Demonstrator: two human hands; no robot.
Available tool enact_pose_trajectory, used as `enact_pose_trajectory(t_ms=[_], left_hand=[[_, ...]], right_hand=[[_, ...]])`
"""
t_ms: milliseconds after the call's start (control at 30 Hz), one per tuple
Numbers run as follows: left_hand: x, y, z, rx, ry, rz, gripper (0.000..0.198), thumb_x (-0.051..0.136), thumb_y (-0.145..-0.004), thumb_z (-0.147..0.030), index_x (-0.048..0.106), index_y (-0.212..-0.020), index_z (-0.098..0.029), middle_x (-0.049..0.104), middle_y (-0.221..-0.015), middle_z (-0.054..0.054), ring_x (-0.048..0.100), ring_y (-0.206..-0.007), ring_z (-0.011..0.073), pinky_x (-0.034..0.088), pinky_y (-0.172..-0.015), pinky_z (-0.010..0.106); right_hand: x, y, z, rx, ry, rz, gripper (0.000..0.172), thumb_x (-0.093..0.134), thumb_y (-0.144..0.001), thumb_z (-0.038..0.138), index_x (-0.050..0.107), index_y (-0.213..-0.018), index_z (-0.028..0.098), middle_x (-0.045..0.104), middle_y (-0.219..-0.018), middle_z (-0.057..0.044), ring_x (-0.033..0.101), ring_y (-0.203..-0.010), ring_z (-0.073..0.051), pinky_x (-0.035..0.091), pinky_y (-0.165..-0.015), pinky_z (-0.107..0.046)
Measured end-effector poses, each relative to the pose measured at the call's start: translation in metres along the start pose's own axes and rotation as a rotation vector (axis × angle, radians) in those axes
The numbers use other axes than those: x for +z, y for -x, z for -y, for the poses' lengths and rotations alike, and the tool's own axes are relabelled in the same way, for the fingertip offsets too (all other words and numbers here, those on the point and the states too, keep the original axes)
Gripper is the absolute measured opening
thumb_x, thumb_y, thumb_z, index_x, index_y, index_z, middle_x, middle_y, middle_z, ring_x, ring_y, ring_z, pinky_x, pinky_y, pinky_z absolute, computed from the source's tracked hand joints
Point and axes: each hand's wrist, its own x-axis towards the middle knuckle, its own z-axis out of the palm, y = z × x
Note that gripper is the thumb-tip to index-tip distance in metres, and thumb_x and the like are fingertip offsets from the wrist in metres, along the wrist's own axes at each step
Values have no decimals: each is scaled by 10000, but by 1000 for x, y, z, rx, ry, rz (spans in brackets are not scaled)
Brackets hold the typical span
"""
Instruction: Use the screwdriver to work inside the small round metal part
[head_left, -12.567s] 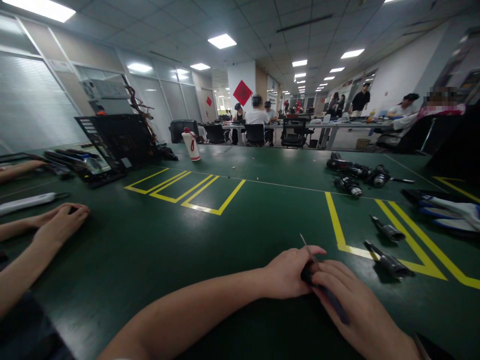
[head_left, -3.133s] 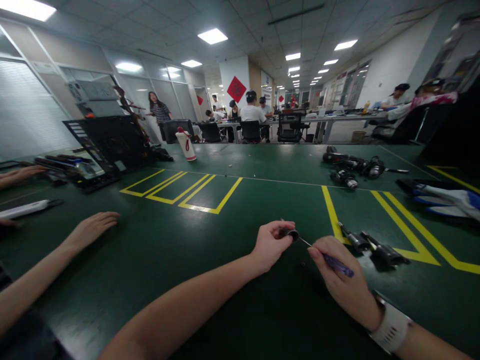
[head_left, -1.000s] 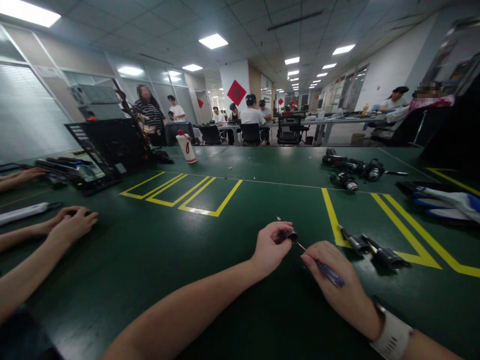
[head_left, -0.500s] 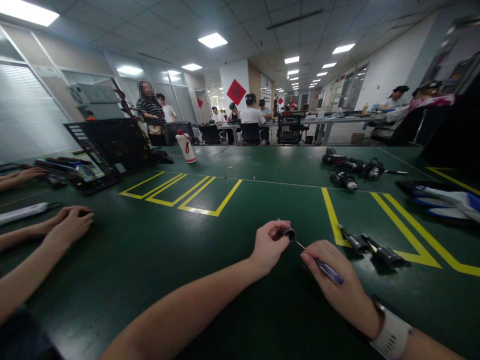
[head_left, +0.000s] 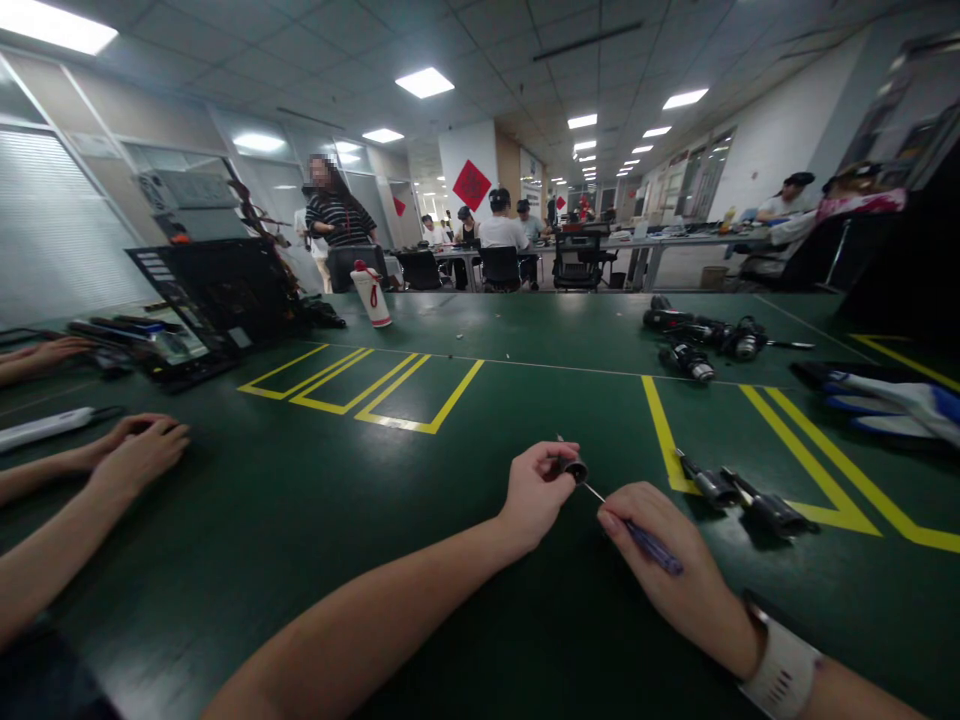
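Observation:
My left hand point(head_left: 534, 492) is closed around a small black cylindrical part point(head_left: 575, 468), held just above the green table point(head_left: 315, 500). My right hand point(head_left: 671, 575) grips a thin screwdriver with a blue handle point(head_left: 649, 545). Its metal tip reaches into the open end of the black part. Both hands sit near the table's front, left of a yellow floor-tape line point(head_left: 664, 435). A white band point(head_left: 780, 665) wraps my right wrist.
Two black cylindrical parts point(head_left: 742, 497) lie on the yellow line to the right. More black parts point(head_left: 701, 340) sit farther back. Another person's hands point(head_left: 139, 450) rest at the left by a white tool point(head_left: 49, 427). An open computer case point(head_left: 217, 295) and a white bottle point(head_left: 373, 293) stand behind.
My hands stay almost still with the screwdriver tip at the part. A person in a striped top has walked to the right in the background.

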Motion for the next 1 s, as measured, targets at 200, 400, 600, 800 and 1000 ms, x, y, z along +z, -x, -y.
enact_pose_trajectory(t_ms=[200, 400, 600, 800, 1000], left_hand=[[0, 0, 0, 10, -18, 3, 193, 611, -667, -33, 618, -836, -127, 628, -1053, 90, 635, -845, 152, 511, -803, 334], [0, 0, -1, 16, -38, -9, 174, 615, -677, -50, 617, -832, -128, 624, -1049, 92, 630, -872, 164, 507, -816, 353], [1, 1, -1, 37, -59, -5, 191, 607, -656, -16, 611, -812, -127, 626, -1047, 95, 621, -932, 178, 486, -861, 359], [1, 1, 0, 81, -141, -2, 208, 582, -645, -1, 613, -804, -130, 627, -1047, 102, 613, -954, 195, 496, -827, 338], [1, 2, 0, 145, -276, 21, 224, 563, -667, -3, 633, -826, -145, 598, -1073, 100, 596, -974, 202, 515, -792, 318]], right_hand=[[1, -1, 0, 28, 20, -3, 150, 470, -891, 272, 587, -813, 219, 626, -785, -39, 599, -736, -190, 504, -651, -328], [0, -1, 1, 23, 14, 7, 138, 467, -896, 251, 577, -818, 219, 616, -790, -46, 590, -737, -191, 503, -648, -332], [-1, 0, 1, 13, 6, -9, 124, 465, -896, 239, 566, -825, 224, 608, -791, -42, 585, -745, -193, 497, -648, -331], [1, 1, -1, 31, 24, 5, 109, 473, -888, 231, 574, -850, 220, 620, -825, -49, 595, -772, -200, 505, -675, -346], [3, 0, 0, 1, 40, -12, 100, 482, -883, 196, 580, -880, 216, 619, -826, -59, 591, -775, -204, 506, -680, -356]])
